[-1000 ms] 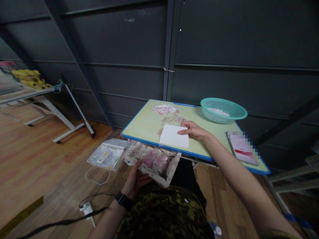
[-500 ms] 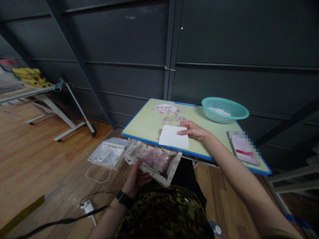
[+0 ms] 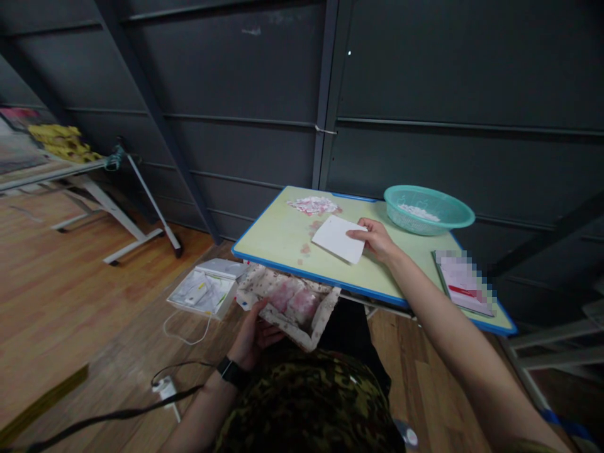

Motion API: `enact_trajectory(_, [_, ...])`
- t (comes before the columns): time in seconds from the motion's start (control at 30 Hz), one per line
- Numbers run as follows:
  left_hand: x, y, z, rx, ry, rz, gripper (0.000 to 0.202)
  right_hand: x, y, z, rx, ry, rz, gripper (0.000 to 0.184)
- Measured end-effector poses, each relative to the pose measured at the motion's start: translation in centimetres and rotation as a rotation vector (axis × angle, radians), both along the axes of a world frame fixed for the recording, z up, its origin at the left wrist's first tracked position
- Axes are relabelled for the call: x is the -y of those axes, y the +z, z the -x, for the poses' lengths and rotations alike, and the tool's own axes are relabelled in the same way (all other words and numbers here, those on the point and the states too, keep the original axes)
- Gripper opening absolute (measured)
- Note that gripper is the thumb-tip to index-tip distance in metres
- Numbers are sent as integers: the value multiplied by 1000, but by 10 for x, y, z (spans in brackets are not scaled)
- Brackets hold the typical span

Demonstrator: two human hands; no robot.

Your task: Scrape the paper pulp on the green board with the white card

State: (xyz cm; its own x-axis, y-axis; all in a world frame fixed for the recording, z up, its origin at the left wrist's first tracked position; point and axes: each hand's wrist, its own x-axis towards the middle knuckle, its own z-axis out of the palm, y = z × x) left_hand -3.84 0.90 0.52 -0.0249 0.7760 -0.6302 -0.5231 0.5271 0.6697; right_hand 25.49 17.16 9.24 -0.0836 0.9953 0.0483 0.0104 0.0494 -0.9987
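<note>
My right hand [image 3: 374,239] pinches a thin white card [image 3: 337,238] by its right edge, thumb on top. The card is tilted a little above the yellow-green tabletop [image 3: 264,233] with its blue rim. Below the near edge of the table, my left hand [image 3: 258,330] grips the side of a speckled, pale open box [image 3: 309,336]. In that box lie pinkish-white bundles [image 3: 292,301] that look wrapped in clear plastic. A pile of small pink and white pieces [image 3: 314,204] sits at the far left of the tabletop, with pinkish specks strewn nearer the card.
A turquoise plastic basket [image 3: 455,217] with white pieces inside stands at the back right. At the right edge lies a flat tablet-like item [image 3: 465,283] with a red pen-like object. An open white box [image 3: 202,292] and a power strip [image 3: 166,391] are on the floor at left.
My right hand has moved the white card up and away from the table's near edge, slightly to the right, and turned it. My left hand still holds the speckled box.
</note>
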Motion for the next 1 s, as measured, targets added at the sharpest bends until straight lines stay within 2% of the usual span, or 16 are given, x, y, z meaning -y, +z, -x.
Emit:
enact_trajectory(0.13, [-1,3,4,-11,-3,-3,21,-3,-8,8,88,-41,-9,48])
enact_trajectory(0.33, [-1,7,4,-19,-27,12,23,-2,-16,13,123,123,-12,48])
enact_trajectory(0.53, [-2,6,3,-5,0,19,22,8,-10,16,161,334,43,45])
enact_trajectory(0.7, [-1,3,3,9,-27,19,27,16,-2,19,142,392,108,45])
enact_trajectory(0.77, [-1,4,3,6,-25,20,26,16,-1,20,83,342,122,46])
enact_trajectory(0.9, [0,7,1,8,-19,27,22,10,1,19,-40,122,59,47])
enact_trajectory(1.0, [0,8,0,-1,-13,26,21,2,6,6,20,-71,-51,46])
